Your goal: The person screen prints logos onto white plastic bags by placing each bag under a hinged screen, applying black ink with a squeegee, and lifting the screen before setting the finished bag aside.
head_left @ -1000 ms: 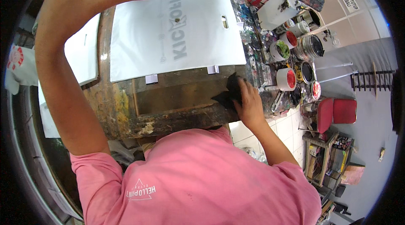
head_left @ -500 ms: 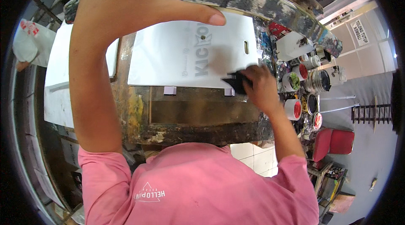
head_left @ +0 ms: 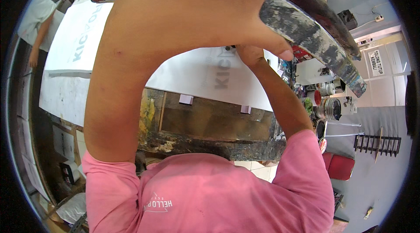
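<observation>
My left hand [head_left: 205, 10] reaches across the upper part of the view, gripping a raised, paint-smeared wooden frame [head_left: 306, 23]. Its thumb stretches along the frame's edge, while its other fingers are out of view. Below the frame lies a flat white bag [head_left: 188, 73] with grey lettering, on a stained wooden table [head_left: 214, 117]. Over that bag my right hand [head_left: 250, 53] is mostly covered by my left hand; its fingers and anything in them are hidden. Two small pale tabs [head_left: 186, 99] sit along the bag's near edge.
To the left, a stack of white printed sheets [head_left: 70, 53] lies beside the table. Another person's arm [head_left: 39, 40] hangs beyond it. Paint tubs and a pile of lids [head_left: 328, 109] crowd the right side. A red chair [head_left: 339, 166] and a black wall rack [head_left: 377, 144] stand farther right.
My right hand, which held a black cloth over the bag's right end, has moved farther off, behind my left hand. My view has shifted, and another person's arm shows more at left.
</observation>
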Demonstrator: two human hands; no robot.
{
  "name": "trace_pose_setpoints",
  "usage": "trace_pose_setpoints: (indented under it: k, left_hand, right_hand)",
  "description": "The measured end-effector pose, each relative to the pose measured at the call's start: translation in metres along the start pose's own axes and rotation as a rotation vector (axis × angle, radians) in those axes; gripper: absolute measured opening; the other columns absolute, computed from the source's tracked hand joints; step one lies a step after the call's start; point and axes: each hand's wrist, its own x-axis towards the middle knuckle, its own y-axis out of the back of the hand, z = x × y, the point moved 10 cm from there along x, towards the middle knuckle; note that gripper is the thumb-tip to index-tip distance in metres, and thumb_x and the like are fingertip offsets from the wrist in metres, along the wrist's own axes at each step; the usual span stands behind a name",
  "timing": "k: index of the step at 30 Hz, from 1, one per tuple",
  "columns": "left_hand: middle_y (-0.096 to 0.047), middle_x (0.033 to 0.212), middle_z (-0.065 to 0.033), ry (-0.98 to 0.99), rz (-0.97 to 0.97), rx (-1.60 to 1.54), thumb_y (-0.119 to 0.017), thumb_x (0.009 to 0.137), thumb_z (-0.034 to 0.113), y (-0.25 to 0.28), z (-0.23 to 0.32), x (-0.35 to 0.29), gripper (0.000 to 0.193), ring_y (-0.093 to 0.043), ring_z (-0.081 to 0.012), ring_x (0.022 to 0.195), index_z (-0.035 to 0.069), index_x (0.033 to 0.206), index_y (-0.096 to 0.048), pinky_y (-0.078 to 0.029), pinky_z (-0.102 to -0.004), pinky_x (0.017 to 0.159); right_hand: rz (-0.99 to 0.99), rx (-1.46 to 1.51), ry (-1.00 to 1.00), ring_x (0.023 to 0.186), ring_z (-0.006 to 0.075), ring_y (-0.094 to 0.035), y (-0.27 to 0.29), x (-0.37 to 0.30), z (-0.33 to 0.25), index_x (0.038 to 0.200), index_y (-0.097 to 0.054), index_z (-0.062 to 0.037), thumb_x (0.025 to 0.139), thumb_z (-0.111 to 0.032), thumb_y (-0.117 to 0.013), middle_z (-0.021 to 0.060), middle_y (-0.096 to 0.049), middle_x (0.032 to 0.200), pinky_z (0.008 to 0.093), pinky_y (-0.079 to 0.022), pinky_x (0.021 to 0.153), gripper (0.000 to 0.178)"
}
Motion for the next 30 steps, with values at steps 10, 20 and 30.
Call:
trace_pose_setpoints:
  k: [10,20,30]
  left_hand:
    - [-0.063,0.088,-0.0151,-0.007,0.028,0.002,-0.085,0.069,0.049,0.0,-0.004,-0.006,0.061,-0.065,-0.0335,0.091,0.0,0.095,-0.061,-0.052,-0.0428,0.082]
    - [-0.064,0.089,-0.0152,-0.023,0.042,-0.011,-0.084,0.071,0.047,-0.005,0.004,-0.001,0.059,-0.065,-0.0331,0.092,-0.001,0.096,-0.061,-0.052,-0.0431,0.084]
    - [-0.064,0.091,-0.0153,0.0,0.018,0.006,-0.083,0.073,0.045,0.0,0.002,-0.001,0.057,-0.065,-0.0328,0.093,-0.002,0.098,-0.061,-0.052,-0.0433,0.086]
  right_hand:
    - [-0.301,-0.389,-0.13,0.119,0.0378,-0.06,-0.019,-0.001,-0.024,0.126,-0.067,-0.005,0.092,-0.028,-0.071,0.0197,-0.066,0.124,0.0493,-0.045,0.102,0.041]
    - [-0.196,-0.248,-0.145,0.123,0.0372,-0.058,-0.012,0.0,-0.001,0.13,-0.064,-0.0064,0.091,-0.031,-0.076,0.0168,-0.065,0.131,0.0481,-0.044,0.104,0.047]
    - [-0.285,-0.24,-0.136,0.122,0.0349,-0.06,-0.014,-0.001,0.003,0.128,-0.066,-0.0057,0.091,-0.029,-0.076,0.0165,-0.068,0.126,0.0462,-0.046,0.103,0.045]
